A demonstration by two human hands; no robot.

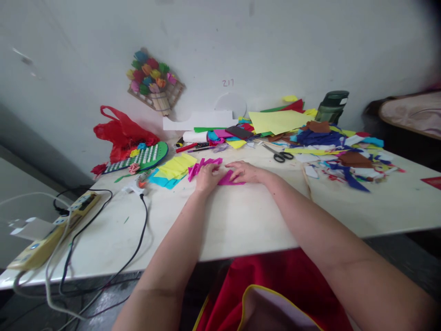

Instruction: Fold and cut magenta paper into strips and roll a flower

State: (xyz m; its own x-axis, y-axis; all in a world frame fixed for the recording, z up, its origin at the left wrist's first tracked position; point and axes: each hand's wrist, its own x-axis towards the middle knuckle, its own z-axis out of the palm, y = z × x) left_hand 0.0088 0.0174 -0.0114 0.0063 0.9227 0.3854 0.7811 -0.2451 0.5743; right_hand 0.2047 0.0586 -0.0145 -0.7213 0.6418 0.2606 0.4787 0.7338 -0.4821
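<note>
On the white table, just beside the yellow sheets, lay the magenta paper: vivid pieces, jagged and overlapping at one end, flatter toward the other! The left hand bent over it, the right hand touched it (pinching or pressing, I couldn't tell).

The person wears red cloth that shows just below the front edge of the bench. It has soft folds. Farther down from the bench, a thin yellow trim bends in a round curve, and under that curve is a pale patch. The left arm and right arm are bare. The left hand and right hand, over the bench, are bare too.
</note>
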